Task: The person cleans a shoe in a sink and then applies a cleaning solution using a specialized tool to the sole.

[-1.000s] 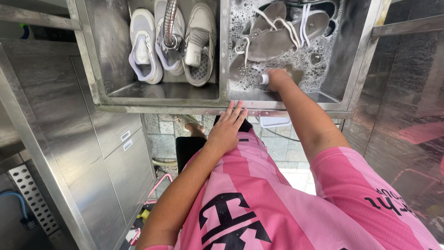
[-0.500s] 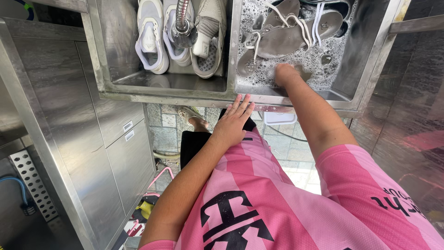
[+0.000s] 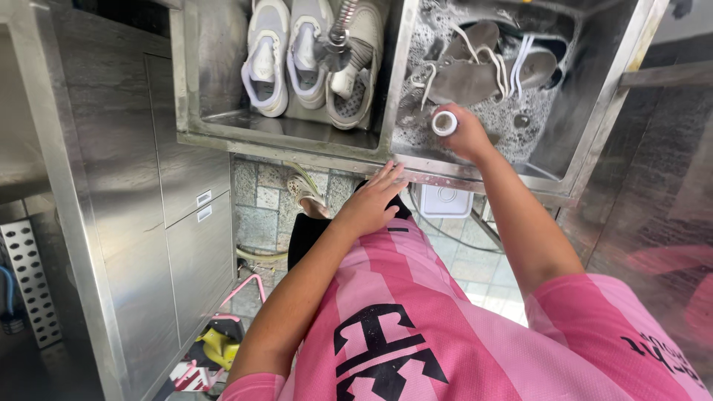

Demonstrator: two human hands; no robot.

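- lifting right hand [image 3: 466,134] out of soapy sink [image 3: 553,145], now closed round small white tube [image 3: 444,122]
- resting left hand [image 3: 371,202] flat, open, empty, same spot on sink edge

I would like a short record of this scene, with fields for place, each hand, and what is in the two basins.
place: steel double sink, seen from above
left hand: open, fingers resting at the front rim of the sink, holding nothing
right hand: over the soapy basin, closed on a small white round object; what it is cannot be told
left basin: three light sneakers standing side by side, a spray hose above them
right basin: foamy water with grey shoes and white laces
clothing: pink striped shirt
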